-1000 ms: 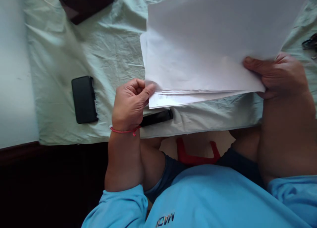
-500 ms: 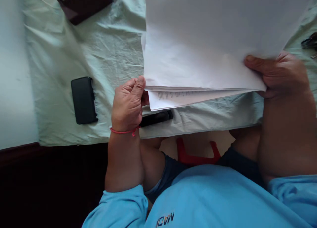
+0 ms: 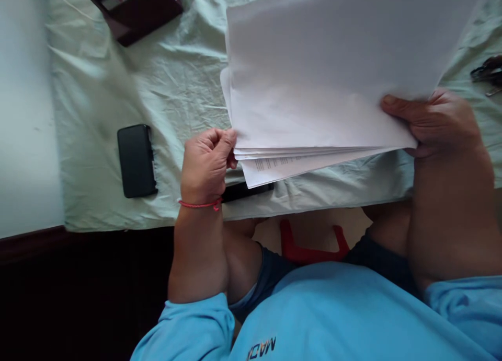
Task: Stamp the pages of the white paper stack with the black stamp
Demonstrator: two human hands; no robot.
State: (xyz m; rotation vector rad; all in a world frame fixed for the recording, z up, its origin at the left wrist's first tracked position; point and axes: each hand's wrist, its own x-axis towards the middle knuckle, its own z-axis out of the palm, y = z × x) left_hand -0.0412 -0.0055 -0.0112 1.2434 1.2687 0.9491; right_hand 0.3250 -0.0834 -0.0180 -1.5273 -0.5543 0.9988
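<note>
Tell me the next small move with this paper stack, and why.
Probably peel the pinched corner up with the left hand: its fingers grip the sheets' near-left corner, the right hand clamps the other corner, and the lower pages already fan apart.

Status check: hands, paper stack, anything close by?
Left hand pinching lower left corner of white paper stack. Right hand gripping its right edge. Black rectangular phone lies clear on pale green cloth.

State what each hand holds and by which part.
Both hold the stack of white papers: the right hand grips its near right corner, the left hand pinches sheets at its near left corner.
</note>
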